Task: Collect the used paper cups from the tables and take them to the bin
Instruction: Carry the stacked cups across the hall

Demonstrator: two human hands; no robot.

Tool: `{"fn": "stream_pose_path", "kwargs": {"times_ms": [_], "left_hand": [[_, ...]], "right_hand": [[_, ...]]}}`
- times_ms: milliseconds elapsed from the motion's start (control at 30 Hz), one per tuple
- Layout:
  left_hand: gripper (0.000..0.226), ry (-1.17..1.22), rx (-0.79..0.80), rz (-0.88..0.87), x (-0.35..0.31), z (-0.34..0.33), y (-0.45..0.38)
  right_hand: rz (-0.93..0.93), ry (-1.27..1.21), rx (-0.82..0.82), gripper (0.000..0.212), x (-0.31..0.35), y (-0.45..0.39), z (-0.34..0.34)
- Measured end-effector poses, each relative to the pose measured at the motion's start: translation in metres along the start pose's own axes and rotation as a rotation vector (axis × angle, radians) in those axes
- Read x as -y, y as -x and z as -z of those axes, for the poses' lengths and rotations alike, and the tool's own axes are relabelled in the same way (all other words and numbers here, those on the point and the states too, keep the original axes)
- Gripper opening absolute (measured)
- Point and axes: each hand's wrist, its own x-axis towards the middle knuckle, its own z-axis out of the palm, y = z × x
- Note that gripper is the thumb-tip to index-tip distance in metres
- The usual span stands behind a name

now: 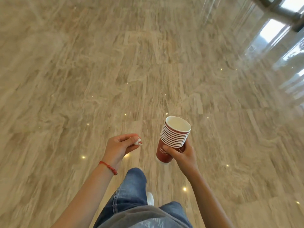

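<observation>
Nearest the camera: blue jeans and one white shoe, mid-stride over a polished stone-pattern floor.

Left wrist: red bead bracelet. Left hand held out at waist level, fingers curled inward, pinching a small crumpled white scrap, apparently tissue or paper; exact material not determinable.

Right hand wrapped around the lower part of a nested stack of red paper cups, thumb across the near face, fingers around the far side. Stack carried tilted slightly leftward, open mouth upward, white interior of the top cup visible and apparently empty. About ten or more rims counted; exact number uncertain.

Further out: bare floor only, with small ceiling-light reflections. Top right corner: bright window reflections on the floor and a dark frame or post base. No table and no bin in view.

Assessment: collection seemingly complete or well advanced, judging by the size of the stack and both hands occupied. Carrying stage under way. Outstanding: reaching the bin and dropping in cups and scrap. Any cups left on tables not verifiable from this view.
</observation>
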Motion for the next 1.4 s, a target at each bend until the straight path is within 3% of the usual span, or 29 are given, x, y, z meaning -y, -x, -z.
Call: {"fn": "stream_pose_path", "kwargs": {"times_ms": [333,533,1033,1400], "left_hand": [[0.004,0.038,-0.022,-0.007,-0.116,-0.047,-0.238],[0.004,0.017,-0.005,-0.055,-0.211,-0.079,-0.354],[0.005,0.041,-0.061,-0.042,-0.35,-0.18,-0.642],[0.009,0.017,-0.029,-0.047,-0.471,-0.257,-0.844]], "right_hand": [[0.013,-0.011,-0.072,0.05,0.054,-0.26,-0.019],[0.038,0.004,-0.045,0.05,0.11,-0.397,-0.041],[-0.001,0.003,0.013,0.061,0.181,-0.745,-0.055],[0.004,0.003,0.031,0.052,0.251,-0.984,-0.066]]}}
